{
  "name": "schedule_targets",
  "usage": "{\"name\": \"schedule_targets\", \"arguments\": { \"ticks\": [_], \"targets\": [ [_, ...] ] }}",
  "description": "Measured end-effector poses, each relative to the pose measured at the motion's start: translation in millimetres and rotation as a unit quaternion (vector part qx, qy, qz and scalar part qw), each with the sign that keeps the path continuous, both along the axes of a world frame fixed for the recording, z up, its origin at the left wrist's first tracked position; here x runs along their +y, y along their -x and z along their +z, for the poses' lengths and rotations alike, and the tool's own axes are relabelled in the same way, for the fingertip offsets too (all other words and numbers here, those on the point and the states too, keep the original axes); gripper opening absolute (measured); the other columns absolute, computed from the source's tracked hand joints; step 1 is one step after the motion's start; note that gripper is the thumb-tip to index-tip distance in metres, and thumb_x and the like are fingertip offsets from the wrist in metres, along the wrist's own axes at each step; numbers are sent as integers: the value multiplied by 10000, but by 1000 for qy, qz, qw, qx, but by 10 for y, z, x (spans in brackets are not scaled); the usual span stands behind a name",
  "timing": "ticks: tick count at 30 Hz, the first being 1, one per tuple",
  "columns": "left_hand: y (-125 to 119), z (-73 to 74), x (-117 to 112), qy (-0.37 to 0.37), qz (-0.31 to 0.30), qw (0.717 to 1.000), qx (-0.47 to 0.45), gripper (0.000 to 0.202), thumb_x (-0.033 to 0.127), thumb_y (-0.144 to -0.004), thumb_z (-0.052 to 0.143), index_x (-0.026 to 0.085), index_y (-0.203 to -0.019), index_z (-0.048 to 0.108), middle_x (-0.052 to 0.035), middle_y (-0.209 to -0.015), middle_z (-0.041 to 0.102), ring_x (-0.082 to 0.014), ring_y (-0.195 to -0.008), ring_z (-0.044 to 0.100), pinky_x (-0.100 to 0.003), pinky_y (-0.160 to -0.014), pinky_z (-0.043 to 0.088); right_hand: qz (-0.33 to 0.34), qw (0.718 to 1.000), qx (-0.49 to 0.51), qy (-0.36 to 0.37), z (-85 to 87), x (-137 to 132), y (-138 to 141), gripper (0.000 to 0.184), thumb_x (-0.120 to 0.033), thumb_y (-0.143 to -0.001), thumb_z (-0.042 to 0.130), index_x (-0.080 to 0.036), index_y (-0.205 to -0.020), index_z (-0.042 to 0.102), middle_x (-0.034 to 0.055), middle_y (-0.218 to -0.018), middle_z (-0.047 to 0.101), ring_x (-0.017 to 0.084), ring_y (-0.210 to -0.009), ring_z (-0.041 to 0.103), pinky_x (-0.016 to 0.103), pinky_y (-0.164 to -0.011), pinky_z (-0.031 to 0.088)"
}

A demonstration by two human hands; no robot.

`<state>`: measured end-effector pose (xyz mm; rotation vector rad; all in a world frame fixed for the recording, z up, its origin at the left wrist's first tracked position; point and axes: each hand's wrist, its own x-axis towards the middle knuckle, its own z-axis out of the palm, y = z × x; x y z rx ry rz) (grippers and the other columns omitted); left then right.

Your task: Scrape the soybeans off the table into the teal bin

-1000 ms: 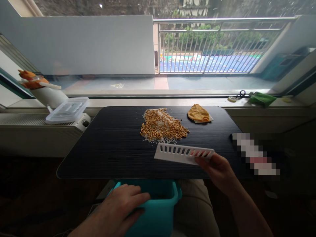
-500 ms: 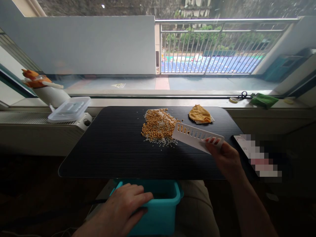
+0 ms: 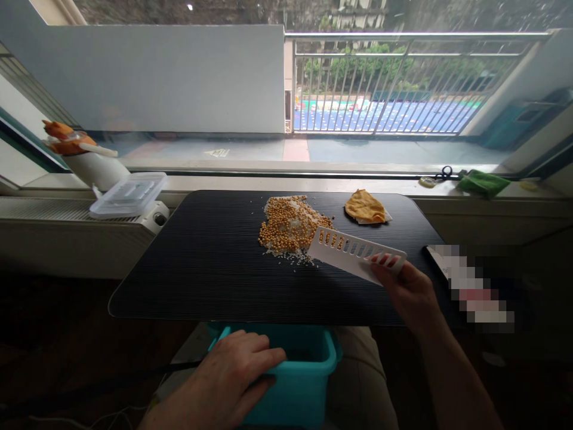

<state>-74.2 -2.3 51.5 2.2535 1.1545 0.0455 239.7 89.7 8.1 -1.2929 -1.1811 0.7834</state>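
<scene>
Two bare hands, one left hand (image 3: 239, 364) and one right hand (image 3: 409, 289). One white slotted strip (image 3: 342, 261) in the right, one turquoise bin (image 3: 295, 394) at the left. Beyond the left, one black table (image 3: 201, 263) bearing one heap of soybeans and rice (image 3: 289, 227), grains uncountable. Beyond the right, one yellow cloth (image 3: 364, 206); farther off, one green cloth (image 3: 483, 183), one pair of scissors (image 3: 445, 172). Right of that hand, one smartphone (image 3: 439, 263).
</scene>
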Motion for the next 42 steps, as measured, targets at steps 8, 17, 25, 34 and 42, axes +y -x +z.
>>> {"name": "schedule_targets", "arguments": {
  "ticks": [8,17,25,34,42],
  "targets": [
    [-21,12,2,4,-7,1000,2,331,28,-873,597,270,-1097,627,6,-1009,650,-202,-922,617,-293,-821,428,-13,998,36,41,55,-86,-60,264,-454,-661,838,-244,-794,750,23,-815,743,186,-789,684,351,-807,581],
    [-27,-3,12,4,-11,1000,1,344,21,-870,604,265,-1112,623,0,-1004,647,-209,-912,616,-302,-801,420,99,994,7,47,24,-179,-34,184,-409,-761,780,-238,-824,753,30,-852,751,204,-838,704,331,-819,582],
    [-9,-28,10,-1,-8,1000,-10,363,38,-867,628,274,-1144,621,-5,-1026,643,-217,-935,615,-304,-823,421,172,982,-10,79,32,-286,21,165,-374,-816,735,-247,-913,776,29,-890,774,187,-834,712,273,-774,573],
    [-38,-28,16,9,-7,1000,-2,315,57,-885,618,277,-1109,629,0,-1007,641,-213,-913,610,-296,-795,416,38,993,76,80,146,-307,120,210,-420,-735,791,-246,-851,795,46,-905,788,227,-873,726,354,-841,570],
    [-86,8,41,33,-5,999,12,254,81,-895,634,257,-1078,648,-5,-975,637,-215,-893,602,-296,-785,421,-190,977,-94,-27,64,402,-13,371,-453,-770,699,-136,-942,784,90,-853,776,271,-838,709,372,-746,546]
  ]
}}
